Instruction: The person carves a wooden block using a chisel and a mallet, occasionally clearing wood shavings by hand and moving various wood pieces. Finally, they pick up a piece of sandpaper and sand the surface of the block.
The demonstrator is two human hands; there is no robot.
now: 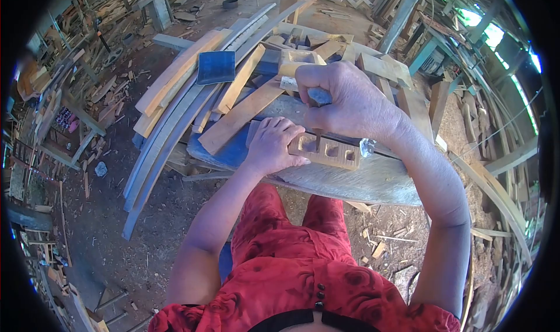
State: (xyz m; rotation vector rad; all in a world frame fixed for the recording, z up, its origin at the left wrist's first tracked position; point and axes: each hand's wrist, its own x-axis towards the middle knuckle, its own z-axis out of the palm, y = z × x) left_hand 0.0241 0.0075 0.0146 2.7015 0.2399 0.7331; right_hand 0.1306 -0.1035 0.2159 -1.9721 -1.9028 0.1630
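Note:
A small wooden block (332, 150) with several square recesses lies on the worn bench top (379, 183). My left hand (273, 145) grips its left end, the thumb along the near side and the fingers over the top. My right hand (356, 95) is closed in a fist around the handle of a chisel (319, 97) held upright. The chisel's thin shaft points down into one of the block's recesses; its tip is hidden. Just right of the block sits a small shiny clear object (367, 147), whose kind I cannot make out.
Wooden strips (175, 81) and offcuts are piled on the bench's far side, some overhanging its left edge. A dark blue square piece (216, 67) rests on them. Another hollowed wooden block (300, 58) lies beyond my right hand. Scraps litter the ground; a post (402, 17) stands behind.

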